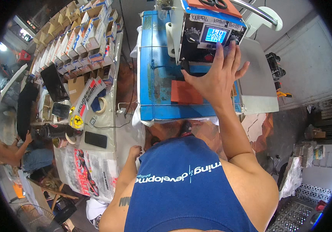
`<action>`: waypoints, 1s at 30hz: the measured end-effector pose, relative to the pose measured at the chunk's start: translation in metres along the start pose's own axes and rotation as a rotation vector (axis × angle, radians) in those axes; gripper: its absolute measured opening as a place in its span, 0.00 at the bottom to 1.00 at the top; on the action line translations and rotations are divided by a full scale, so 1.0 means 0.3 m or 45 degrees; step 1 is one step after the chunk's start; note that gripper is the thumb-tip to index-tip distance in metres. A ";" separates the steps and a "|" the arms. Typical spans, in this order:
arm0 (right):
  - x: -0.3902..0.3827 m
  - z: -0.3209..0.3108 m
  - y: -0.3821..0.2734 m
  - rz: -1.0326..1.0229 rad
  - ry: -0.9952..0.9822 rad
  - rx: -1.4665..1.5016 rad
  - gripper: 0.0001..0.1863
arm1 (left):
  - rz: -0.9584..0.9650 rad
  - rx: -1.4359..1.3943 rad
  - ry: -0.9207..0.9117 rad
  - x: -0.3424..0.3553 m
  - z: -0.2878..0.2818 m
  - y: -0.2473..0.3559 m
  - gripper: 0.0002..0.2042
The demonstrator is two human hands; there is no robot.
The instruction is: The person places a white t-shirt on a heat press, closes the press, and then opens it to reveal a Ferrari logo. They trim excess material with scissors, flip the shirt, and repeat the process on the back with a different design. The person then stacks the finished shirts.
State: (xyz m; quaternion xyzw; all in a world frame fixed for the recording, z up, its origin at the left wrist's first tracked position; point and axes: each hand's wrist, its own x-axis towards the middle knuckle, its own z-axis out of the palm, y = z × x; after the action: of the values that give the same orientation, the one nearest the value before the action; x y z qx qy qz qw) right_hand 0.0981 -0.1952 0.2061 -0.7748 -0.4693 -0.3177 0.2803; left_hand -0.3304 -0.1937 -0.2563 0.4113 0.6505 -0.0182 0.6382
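Note:
My right hand (218,79) reaches up to the control box (192,48) of a heat press. Its fingers are spread, with the fingertips at the panel just below the lit blue display (216,35) and by the right knob (234,40). The thumb points out to the left, close to a black knob-like part (185,65) at the box's lower corner. Below the hand, an orange-red flat piece (186,92) lies on the blue press table (150,110). My left hand (136,151) hangs low by my side with curled fingers, and nothing shows in it.
Scissors (214,4) rest on top of the control box. To the left, a long table (125,176) carries cardboard bins (92,34), a phone (95,140), a tape roll (102,104) and printed sheets (90,174). Another person (9,150) sits at far left. A grey board (259,79) extends right of the press.

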 end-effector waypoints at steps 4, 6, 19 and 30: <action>-0.008 -0.003 -0.039 -0.106 0.067 0.024 0.53 | 0.163 0.486 -0.162 0.042 -0.034 -0.214 0.10; -0.029 -0.008 -0.038 -0.217 0.096 0.075 0.44 | 0.483 0.834 -0.168 0.080 -0.071 -0.319 0.10; -0.057 0.088 -0.045 -0.495 0.089 0.248 0.20 | -0.025 -0.294 0.274 -0.105 0.085 -0.248 0.13; -0.121 0.153 0.051 -0.590 0.071 0.253 0.29 | 0.174 0.241 0.834 -0.591 0.425 -0.433 0.14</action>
State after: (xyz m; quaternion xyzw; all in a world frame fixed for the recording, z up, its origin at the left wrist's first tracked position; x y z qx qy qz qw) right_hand 0.1094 -0.1878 0.1472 -0.6061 -0.6553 -0.3471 0.2875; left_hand -0.3260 -0.4403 -0.1950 0.4952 0.7872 0.0971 0.3544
